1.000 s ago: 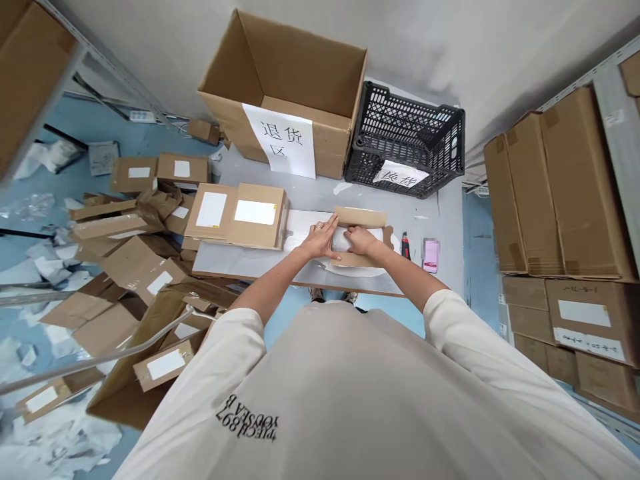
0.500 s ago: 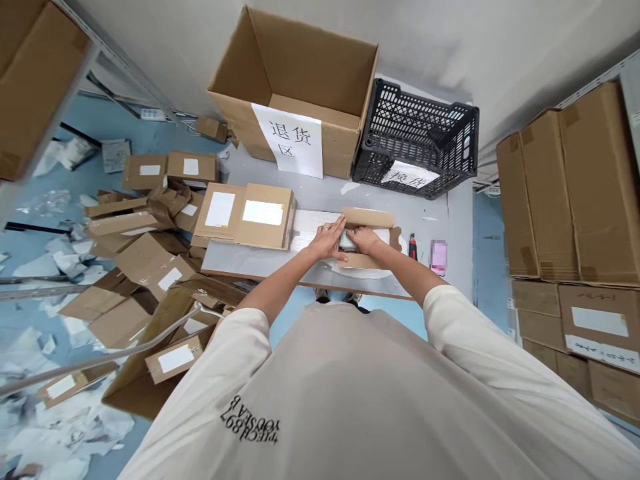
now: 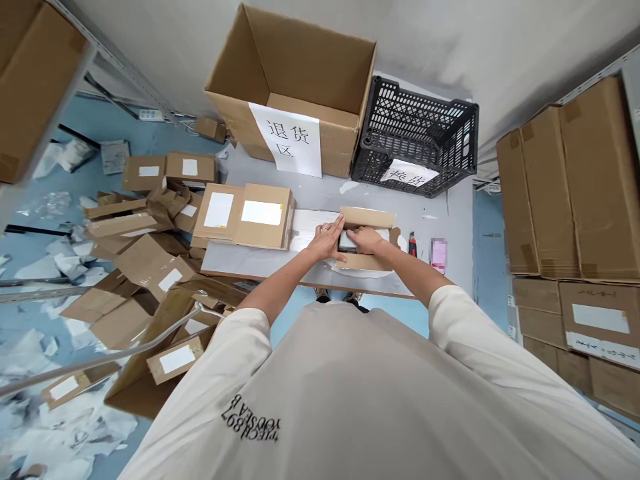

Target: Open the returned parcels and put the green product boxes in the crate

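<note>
A small open cardboard box (image 3: 367, 219) lies on the grey table (image 3: 320, 193) in front of me, its flap folded back. Inside it is a dark flat item (image 3: 347, 241) in pale wrapping. My left hand (image 3: 327, 241) rests on the box's left side with fingers stretched toward the item. My right hand (image 3: 365, 239) is curled over the item from the right and grips its edge. White wrapping (image 3: 307, 227) lies under and beside the box.
Two labelled cardboard parcels (image 3: 245, 215) sit to the left on the table. Behind stand a big open carton (image 3: 295, 87) with a paper sign and a black plastic crate (image 3: 417, 137). A red cutter (image 3: 413, 244) and a phone (image 3: 439, 255) lie to the right. Boxes litter the floor at left; stacked cartons (image 3: 560, 187) stand at right.
The pale wrapping over the item has been pulled aside, so the dark item now shows. Both hands stayed at the box, the right one closing more over the item.
</note>
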{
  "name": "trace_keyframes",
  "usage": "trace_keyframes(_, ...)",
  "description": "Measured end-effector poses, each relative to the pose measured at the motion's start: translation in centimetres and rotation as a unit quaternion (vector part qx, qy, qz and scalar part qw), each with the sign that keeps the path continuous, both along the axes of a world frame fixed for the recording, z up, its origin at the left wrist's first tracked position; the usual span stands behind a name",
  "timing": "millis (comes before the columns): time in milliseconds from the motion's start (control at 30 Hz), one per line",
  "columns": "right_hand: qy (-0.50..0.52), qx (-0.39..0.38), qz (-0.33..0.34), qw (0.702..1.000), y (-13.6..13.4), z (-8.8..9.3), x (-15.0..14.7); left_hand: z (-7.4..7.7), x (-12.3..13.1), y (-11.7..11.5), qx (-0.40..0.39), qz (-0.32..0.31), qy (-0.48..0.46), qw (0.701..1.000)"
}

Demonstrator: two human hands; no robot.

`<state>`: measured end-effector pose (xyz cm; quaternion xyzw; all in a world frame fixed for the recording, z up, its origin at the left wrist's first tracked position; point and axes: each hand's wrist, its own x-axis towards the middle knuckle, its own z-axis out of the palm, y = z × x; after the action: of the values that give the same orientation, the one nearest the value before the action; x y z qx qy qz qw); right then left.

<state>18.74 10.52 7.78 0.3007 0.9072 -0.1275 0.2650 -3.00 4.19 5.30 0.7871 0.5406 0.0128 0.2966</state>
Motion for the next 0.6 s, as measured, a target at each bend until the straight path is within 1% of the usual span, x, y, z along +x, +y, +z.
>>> trace_keyframes(100, 0.035, -0.002, -0.015, 0.999, 0.0, 1.3, 0.9, 0.1, 0.0, 0.0, 0.001, 0.005, -0.005, 1.0)
trace_keyframes(200, 0.087, -0.009, -0.052, 0.995, 0.1, 2.6, 2.5, 0.2, -0.1, 0.0, 0.0, 0.01, -0.014, 1.0)
trace_keyframes(267, 0.13, -0.015, -0.1, 0.986, 0.0, 3.3, 3.8, 0.2, -0.2, 0.0, 0.002, 0.012, -0.02, 1.0)
trace_keyframes(333, 0.184, -0.017, -0.169, 0.968, -0.1, 3.9, 5.3, 0.3, -0.2, 0.0, 0.004, 0.013, -0.024, 1.0)
trace_keyframes(400, 0.25, -0.021, -0.248, 0.936, -0.1, 4.4, 6.6, 0.5, -0.3, 0.0, 0.005, 0.016, -0.021, 1.0)
trace_keyframes(433, 0.288, -0.025, -0.286, 0.914, -0.1, 4.5, 7.3, 0.6, -0.3, 0.0, 0.007, 0.018, -0.018, 1.0)
trace_keyframes(500, 0.369, -0.035, -0.353, 0.859, 0.0, 4.8, 8.3, 0.9, -0.4, 0.0, 0.01, 0.017, -0.011, 1.0)
trace_keyframes(600, 0.48, -0.05, -0.418, 0.769, 0.2, 4.9, 9.3, 1.8, -0.3, 0.0, 0.014, 0.004, 0.007, 1.0)
